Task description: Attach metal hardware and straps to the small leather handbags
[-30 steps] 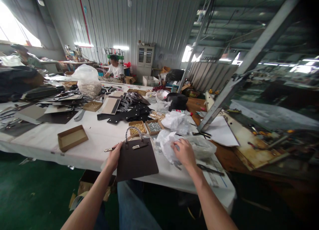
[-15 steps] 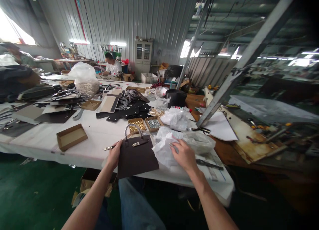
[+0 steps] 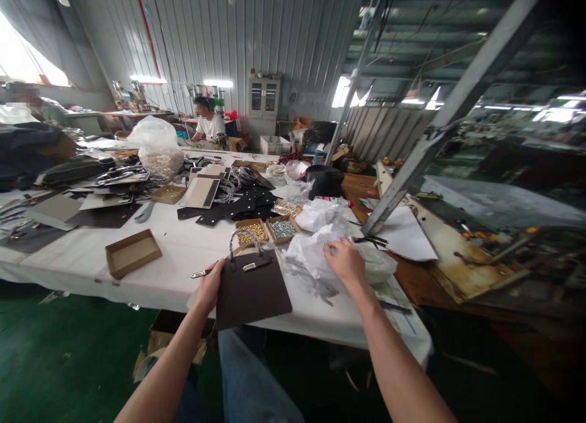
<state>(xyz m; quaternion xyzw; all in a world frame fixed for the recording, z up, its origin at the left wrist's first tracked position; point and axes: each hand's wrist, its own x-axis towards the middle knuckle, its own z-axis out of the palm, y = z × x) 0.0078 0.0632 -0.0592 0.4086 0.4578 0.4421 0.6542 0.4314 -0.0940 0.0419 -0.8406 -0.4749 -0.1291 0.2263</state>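
Note:
My left hand (image 3: 211, 287) grips the left edge of a dark brown handbag panel (image 3: 254, 293), tilted up at the table's front edge. A braided handle (image 3: 248, 233) arches from its top, and a metal clasp (image 3: 249, 266) sits below the handle. Another metal-tipped strap end (image 3: 200, 274) sticks out left of my fingers. My right hand (image 3: 347, 262) pinches the edge of a white plastic bag (image 3: 307, 251), fingertips closed on it. Greyish pieces (image 3: 320, 287) show under the lifted plastic; I cannot make out what they are.
Small boxes of gold studs (image 3: 251, 230) and silver studs (image 3: 282, 228) stand behind the panel. A shallow cardboard box (image 3: 133, 255) lies to the left. Black strap pieces (image 3: 242, 207) are piled farther back. A metal post (image 3: 412, 160) rises at right. A person (image 3: 210, 124) sits across the table.
My right hand has moved up and slightly right, pulling the plastic bag's edge back and uncovering the greyish pieces. My left hand and the panel have hardly moved.

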